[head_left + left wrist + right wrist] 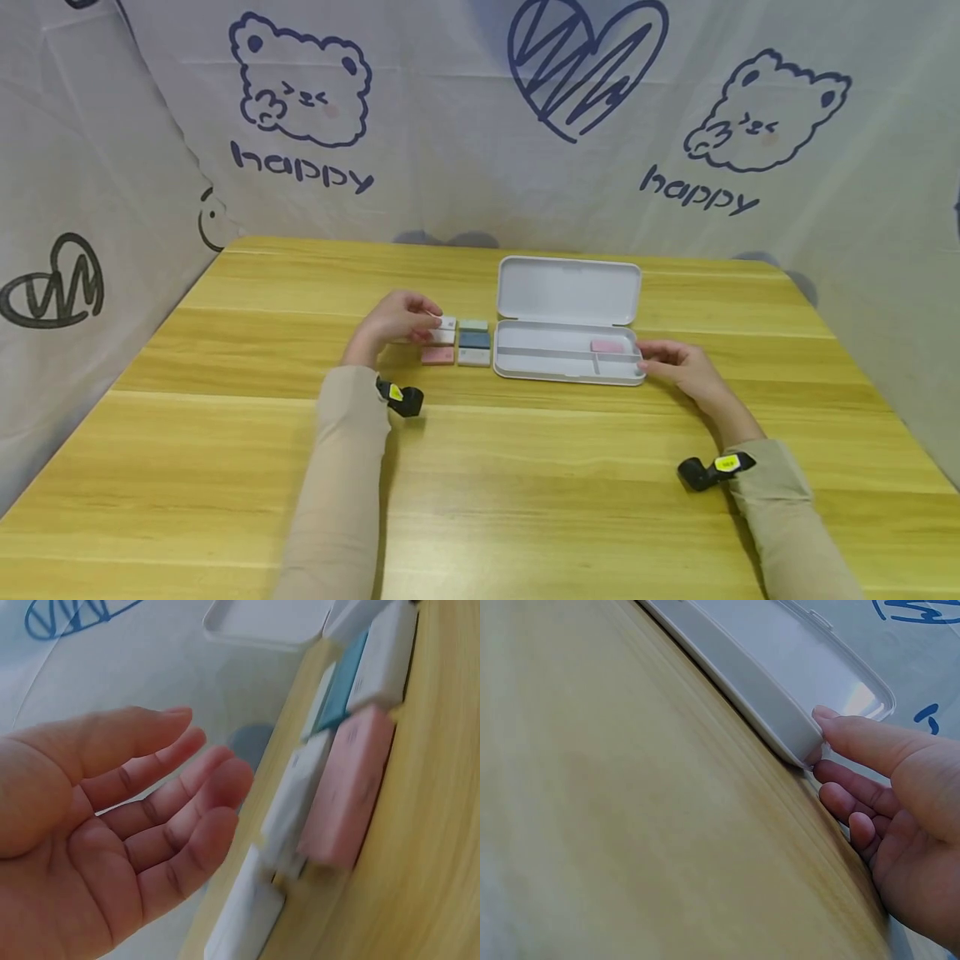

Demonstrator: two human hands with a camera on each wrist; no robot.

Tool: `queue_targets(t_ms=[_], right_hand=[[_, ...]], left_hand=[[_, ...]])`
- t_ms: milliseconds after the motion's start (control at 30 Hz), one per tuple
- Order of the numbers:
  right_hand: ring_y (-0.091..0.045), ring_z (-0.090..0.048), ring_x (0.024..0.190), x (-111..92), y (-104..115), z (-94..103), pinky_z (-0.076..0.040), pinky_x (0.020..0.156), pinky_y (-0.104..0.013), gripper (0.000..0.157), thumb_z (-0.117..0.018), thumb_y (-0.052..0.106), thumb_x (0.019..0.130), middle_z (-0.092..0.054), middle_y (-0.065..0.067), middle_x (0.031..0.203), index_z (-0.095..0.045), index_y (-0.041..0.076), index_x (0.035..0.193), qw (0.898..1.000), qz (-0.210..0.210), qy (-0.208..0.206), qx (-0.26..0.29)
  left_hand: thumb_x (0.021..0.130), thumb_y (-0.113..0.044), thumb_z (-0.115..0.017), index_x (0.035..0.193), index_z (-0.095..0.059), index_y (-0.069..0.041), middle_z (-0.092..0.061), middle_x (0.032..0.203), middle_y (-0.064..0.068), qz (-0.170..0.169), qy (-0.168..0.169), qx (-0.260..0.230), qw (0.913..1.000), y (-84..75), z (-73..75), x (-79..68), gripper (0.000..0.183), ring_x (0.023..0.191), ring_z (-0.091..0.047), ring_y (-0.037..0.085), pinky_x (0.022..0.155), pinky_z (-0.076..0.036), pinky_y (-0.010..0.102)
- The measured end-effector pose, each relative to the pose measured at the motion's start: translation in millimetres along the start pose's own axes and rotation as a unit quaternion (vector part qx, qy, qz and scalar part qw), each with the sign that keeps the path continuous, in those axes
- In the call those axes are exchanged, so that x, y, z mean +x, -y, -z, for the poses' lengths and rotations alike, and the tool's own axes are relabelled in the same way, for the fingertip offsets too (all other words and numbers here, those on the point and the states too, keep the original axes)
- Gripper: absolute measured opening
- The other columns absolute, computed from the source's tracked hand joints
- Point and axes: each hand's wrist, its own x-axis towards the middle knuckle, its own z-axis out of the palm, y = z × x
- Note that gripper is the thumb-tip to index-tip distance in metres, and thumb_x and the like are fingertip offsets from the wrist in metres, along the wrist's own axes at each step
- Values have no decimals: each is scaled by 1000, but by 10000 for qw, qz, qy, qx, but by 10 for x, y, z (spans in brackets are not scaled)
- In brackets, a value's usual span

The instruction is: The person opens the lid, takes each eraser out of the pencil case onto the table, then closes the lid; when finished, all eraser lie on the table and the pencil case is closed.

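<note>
A white pencil case [546, 367] lies with its lid [568, 290] tipped back; a pink eraser [606, 346] is in its rear compartment. At the case's right end, my right hand [686, 371] pinches the wall between thumb and fingers, as the right wrist view shows. My left hand [397, 321] hovers by the left side of the eraser group, fingers loosely bent and nothing in them in the left wrist view. Near it are white erasers [444, 337] and another pink eraser [349, 791]. Beside these lie a pale green eraser [473, 326], a dark blue one [474, 340] and a whitish one [474, 358].
Everything lies on a wood-grain table [525, 500]. A white cloth [450, 125] with bear and heart drawings hangs behind the table's back edge. Each wrist carries a black camera [405, 402] on a strap.
</note>
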Motion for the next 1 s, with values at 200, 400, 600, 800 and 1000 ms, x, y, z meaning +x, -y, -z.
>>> queue_targets(t_ms=[200,400,600,800,1000], right_hand=[[-4,-52,78,6,-5,-5,-43,67,-16,43,-66,13,81,-61,13,89,-53,-12,113,9999,71,-26,106],[-4,-52,78,-4,36,-4,-43,67,-15,41,-65,9,82,-61,8,92,-52,-13,114,9999,54,-14,104],[-5,-52,80,-1,8,5,-43,68,-16,44,-66,13,82,-61,11,91,-52,-12,115,9999,-29,3,148],[-4,-53,79,13,7,-5,-43,69,-15,43,-65,11,82,-60,13,88,-51,-14,115,9998,-12,7,206],[-3,-53,78,11,8,3,-43,67,-15,43,-65,10,82,-60,14,86,-50,-15,114,9996,53,-20,261]], left_hand=[[87,-9,-57,107,-58,6,-60,99,23,-255,47,67,9996,-106,-161,107,26,74,-59,22,70,-49,37],[85,-9,-59,103,-61,5,-61,95,19,-408,46,46,9991,-231,-366,242,23,70,-59,20,64,-48,30],[85,-10,-61,99,-65,1,-63,92,14,-543,106,-22,9985,-338,-598,354,18,66,-58,17,60,-47,28],[85,-12,-62,99,-66,0,-64,90,13,-684,205,171,9973,-429,-800,458,19,62,-57,15,64,-49,35],[86,-14,-61,99,-67,-1,-65,91,12,-870,401,470,9943,-545,-978,514,20,67,-60,21,54,-46,23]])
